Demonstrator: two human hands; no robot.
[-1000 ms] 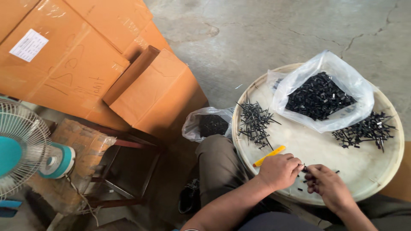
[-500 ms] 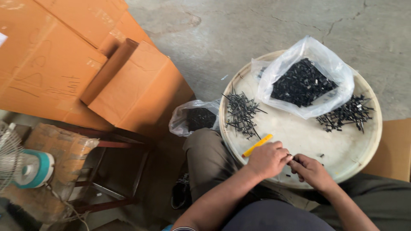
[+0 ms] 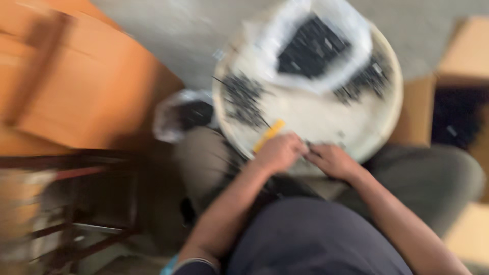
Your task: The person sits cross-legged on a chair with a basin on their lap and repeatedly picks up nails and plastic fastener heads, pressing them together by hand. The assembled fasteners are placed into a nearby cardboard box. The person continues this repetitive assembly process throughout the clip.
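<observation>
The view is heavily blurred by motion; fine detail cannot be read.

A round, pale cream tray (image 3: 377, 137) rests on the seated person's lap, over grey-green trousers (image 3: 438, 168). Both hands meet at the near edge of this tray, just beside one another.

The left hand (image 3: 279, 152) is curled into a loose fist at the near-left edge. A flat yellow strip (image 3: 269, 135) projects from it, angled up toward the tray's left edge; the hand appears to be closed on this strip, though the blur hides the exact grip. The right hand (image 3: 331, 160) lies palm down just beside it, its fingers bent and drawn together toward the left hand. Whether it has hold of anything cannot be told.

On the tray: a clear plastic bag of small black parts (image 3: 313, 48) at the far edge; a loose heap of black parts (image 3: 244, 99) at the left edge; a second loose heap (image 3: 369, 79) toward the right edge, partly under the bag.

Off the tray: a second clear bag with dark contents (image 3: 183, 117) just beside the left edge, against the knee; flattened brown cardboard boxes (image 3: 81, 86) to the left; an open cardboard box (image 3: 458, 112) to the right; a dark red metal stool frame (image 3: 76, 203) at lower left; grey concrete floor (image 3: 178, 30) beyond.
</observation>
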